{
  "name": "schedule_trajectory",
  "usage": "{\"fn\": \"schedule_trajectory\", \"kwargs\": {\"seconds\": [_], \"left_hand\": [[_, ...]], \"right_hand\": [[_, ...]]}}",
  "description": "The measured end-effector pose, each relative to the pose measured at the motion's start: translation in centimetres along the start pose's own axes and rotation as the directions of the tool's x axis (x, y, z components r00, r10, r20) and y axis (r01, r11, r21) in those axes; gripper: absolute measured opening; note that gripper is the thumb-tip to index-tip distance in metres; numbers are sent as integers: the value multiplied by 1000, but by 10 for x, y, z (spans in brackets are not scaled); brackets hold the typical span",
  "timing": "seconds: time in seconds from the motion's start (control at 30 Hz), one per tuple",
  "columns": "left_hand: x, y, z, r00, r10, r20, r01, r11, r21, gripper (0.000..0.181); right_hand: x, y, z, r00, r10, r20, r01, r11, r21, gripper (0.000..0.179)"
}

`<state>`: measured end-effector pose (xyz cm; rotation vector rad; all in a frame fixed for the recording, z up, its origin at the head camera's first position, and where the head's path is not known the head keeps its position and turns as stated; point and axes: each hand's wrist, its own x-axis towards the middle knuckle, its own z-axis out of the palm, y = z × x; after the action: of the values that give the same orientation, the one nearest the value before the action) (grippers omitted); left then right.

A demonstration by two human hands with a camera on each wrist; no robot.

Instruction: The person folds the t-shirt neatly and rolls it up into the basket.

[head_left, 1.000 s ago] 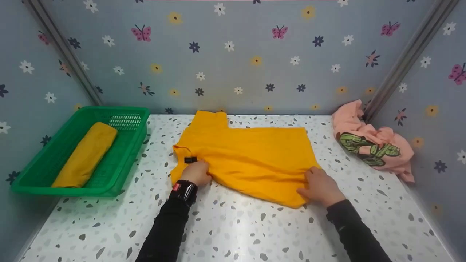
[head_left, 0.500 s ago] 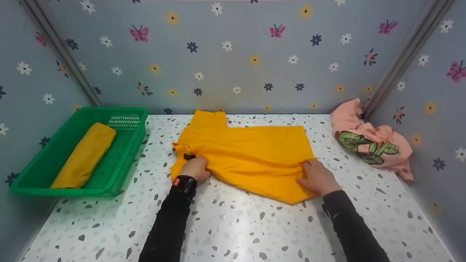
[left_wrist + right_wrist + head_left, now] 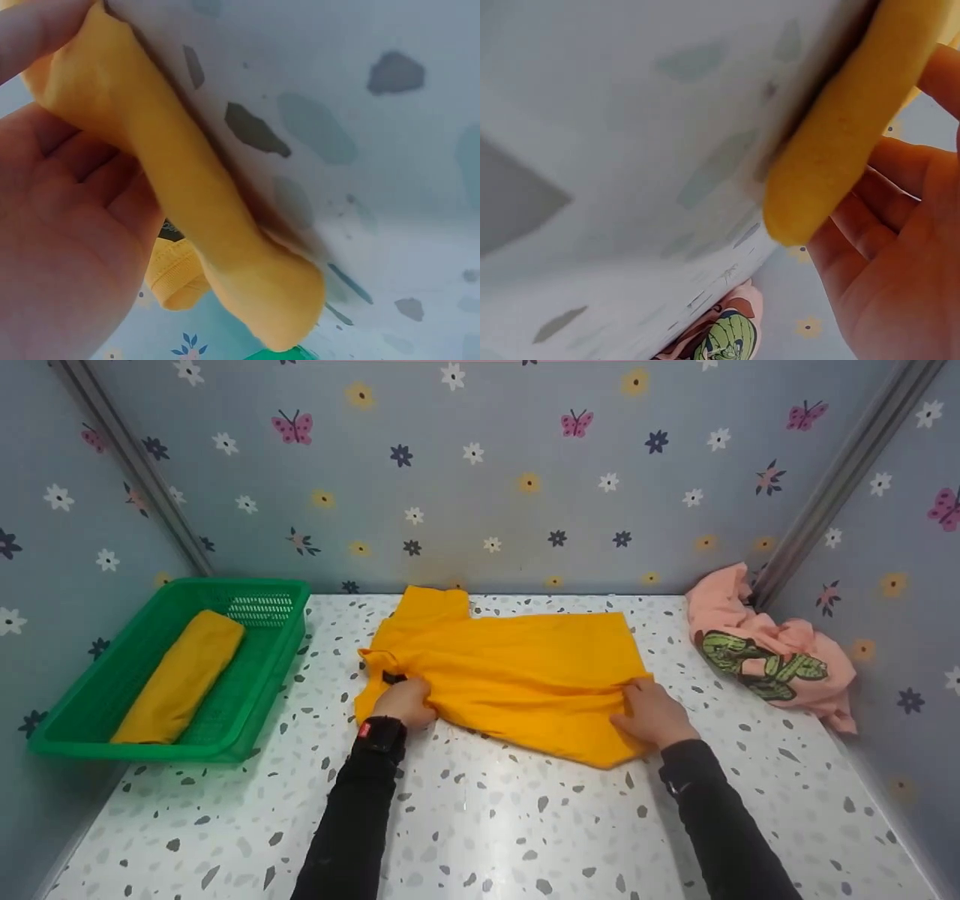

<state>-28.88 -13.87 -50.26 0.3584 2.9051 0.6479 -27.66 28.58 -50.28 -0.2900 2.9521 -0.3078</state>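
A yellow T-shirt [image 3: 525, 660] lies sideways on the speckled table, its collar with a dark label toward the left and one sleeve pointing at the back wall. Near the collar, my left hand [image 3: 405, 703] pinches the shirt; the left wrist view shows the cloth [image 3: 187, 165] between thumb and curled fingers. At the hem end my right hand [image 3: 655, 712] grips the shirt too, with its fingers on the far side of a fold of cloth [image 3: 832, 142] in the right wrist view. Wrinkles run between both hands, and the near edge hangs in a loose fold.
On the left stands a green plastic basket [image 3: 259, 697] with a folded yellow cloth [image 3: 184, 679] in it. A crumpled pink garment [image 3: 772, 652] with a green print lies in the back right corner. Patterned walls [image 3: 495, 517] enclose the table [image 3: 480, 840] at the back and sides.
Both hands have moved a little away from the body, the right one more, carrying the near edge of the shirt toward the back. The basket and pink garment stay in place.
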Motion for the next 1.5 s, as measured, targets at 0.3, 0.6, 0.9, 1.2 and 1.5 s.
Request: {"fn": "schedule_trajectory", "kwargs": {"seconds": [0.3, 0.6, 0.9, 1.2, 1.5], "left_hand": [[-20, 5, -5, 998, 54, -23, -53, 998, 34, 16], [-50, 14, -8, 982, 94, -161, -71, 987, 147, 13], [-69, 9, -1, 959, 164, -232, -112, 968, 223, 11], [-66, 4, 2, 948, 183, -259, -101, 949, 300, 12], [-54, -1, 13, 940, 187, -286, -99, 950, 296, 12]], "right_hand": [[-19, -9, -6, 997, -70, -42, 72, 995, 72, 63], [-50, -32, -8, 946, -273, -178, 274, 962, -19, 38], [-74, -41, 7, 898, -389, -205, 376, 921, -98, 22], [-81, -41, 20, 917, -368, -153, 354, 928, -116, 23], [-81, -38, 21, 908, -369, -200, 346, 928, -138, 21]]}}
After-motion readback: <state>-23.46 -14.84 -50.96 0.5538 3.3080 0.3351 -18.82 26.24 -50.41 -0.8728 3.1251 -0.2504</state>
